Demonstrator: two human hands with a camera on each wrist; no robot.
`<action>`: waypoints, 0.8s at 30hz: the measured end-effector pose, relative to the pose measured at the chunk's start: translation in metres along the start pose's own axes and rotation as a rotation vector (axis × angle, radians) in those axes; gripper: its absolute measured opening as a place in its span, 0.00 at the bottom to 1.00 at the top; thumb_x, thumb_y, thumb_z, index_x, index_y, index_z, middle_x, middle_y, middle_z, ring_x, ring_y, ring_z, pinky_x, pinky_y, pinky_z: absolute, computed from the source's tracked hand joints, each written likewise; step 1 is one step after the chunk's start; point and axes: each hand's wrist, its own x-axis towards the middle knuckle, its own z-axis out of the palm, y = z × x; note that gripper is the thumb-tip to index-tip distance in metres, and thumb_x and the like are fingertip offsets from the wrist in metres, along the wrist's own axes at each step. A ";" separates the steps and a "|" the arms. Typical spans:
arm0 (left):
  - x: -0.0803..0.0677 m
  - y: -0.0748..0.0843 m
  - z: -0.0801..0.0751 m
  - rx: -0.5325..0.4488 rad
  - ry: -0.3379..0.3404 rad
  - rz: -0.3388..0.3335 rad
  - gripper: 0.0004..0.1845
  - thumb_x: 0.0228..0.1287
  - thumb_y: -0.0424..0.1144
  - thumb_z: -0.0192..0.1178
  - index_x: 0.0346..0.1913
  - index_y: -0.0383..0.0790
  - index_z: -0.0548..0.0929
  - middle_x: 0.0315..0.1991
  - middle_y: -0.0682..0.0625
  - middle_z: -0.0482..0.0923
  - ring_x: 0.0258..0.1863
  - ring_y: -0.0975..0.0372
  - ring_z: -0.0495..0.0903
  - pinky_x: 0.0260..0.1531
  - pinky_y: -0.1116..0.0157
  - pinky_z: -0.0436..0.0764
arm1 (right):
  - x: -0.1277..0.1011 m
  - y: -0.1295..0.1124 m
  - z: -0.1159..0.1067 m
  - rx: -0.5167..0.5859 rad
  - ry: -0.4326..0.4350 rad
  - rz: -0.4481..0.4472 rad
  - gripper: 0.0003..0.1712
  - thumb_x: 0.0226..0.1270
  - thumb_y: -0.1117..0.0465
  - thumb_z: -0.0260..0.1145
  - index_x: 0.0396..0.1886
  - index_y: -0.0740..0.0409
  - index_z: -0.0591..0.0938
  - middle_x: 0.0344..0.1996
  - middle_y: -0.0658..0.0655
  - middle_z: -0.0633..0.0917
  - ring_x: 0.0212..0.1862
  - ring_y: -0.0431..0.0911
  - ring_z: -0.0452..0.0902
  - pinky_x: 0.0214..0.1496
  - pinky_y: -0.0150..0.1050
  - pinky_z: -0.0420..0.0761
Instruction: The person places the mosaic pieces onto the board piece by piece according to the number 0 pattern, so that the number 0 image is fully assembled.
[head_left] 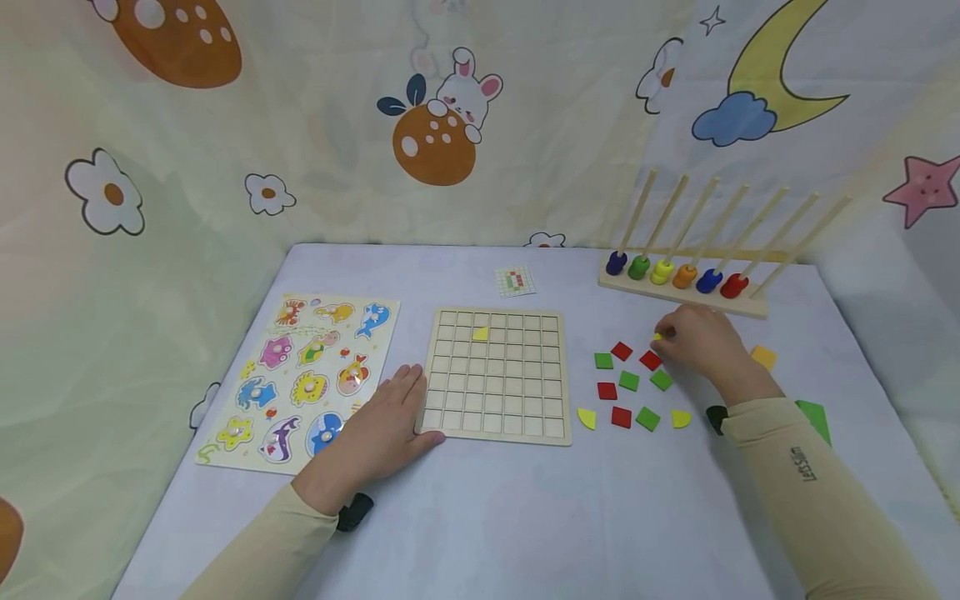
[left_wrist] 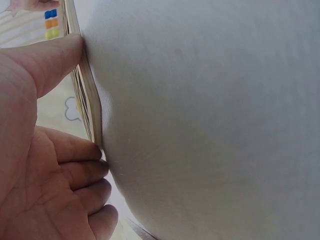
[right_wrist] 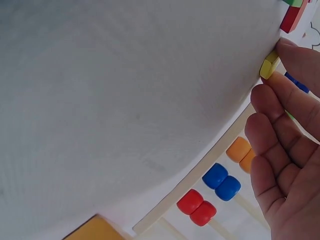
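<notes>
My right hand (head_left: 703,346) pinches a small yellow piece (right_wrist: 269,65) between thumb and forefinger, low over the table at the back of the loose pieces. My left hand (head_left: 382,421) lies with fairly straight fingers against the left edge of a wooden grid board (head_left: 495,440); its thumb touches the near left corner. One yellow quarter-round piece (head_left: 481,334) sits in a cell of the grid's top row. Loose green squares (head_left: 628,381), red squares (head_left: 621,417) and yellow quarter-rounds (head_left: 681,418) lie between the board and my right hand.
A wooden peg rack (head_left: 682,296) with coloured beads stands at the back right. An animal puzzle board (head_left: 296,387) lies on the left, partly under my left arm. Behind the grid lies a small pattern card (head_left: 515,282). An orange piece (head_left: 763,357) and a green piece (head_left: 816,419) flank my right arm.
</notes>
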 end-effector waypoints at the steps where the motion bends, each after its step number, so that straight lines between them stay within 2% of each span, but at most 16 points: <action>1: 0.000 0.000 0.000 0.000 0.002 0.001 0.53 0.68 0.62 0.66 0.81 0.29 0.58 0.84 0.36 0.52 0.85 0.44 0.50 0.83 0.46 0.57 | 0.000 0.000 0.000 0.000 0.003 -0.001 0.20 0.67 0.57 0.74 0.53 0.65 0.88 0.49 0.66 0.89 0.52 0.61 0.78 0.60 0.64 0.79; 24: 0.000 -0.001 0.001 0.016 0.006 0.007 0.53 0.68 0.63 0.65 0.81 0.30 0.58 0.84 0.37 0.52 0.85 0.45 0.50 0.83 0.47 0.57 | 0.002 -0.013 -0.005 -0.020 0.026 -0.012 0.21 0.67 0.56 0.74 0.54 0.65 0.88 0.50 0.65 0.89 0.52 0.60 0.79 0.60 0.62 0.79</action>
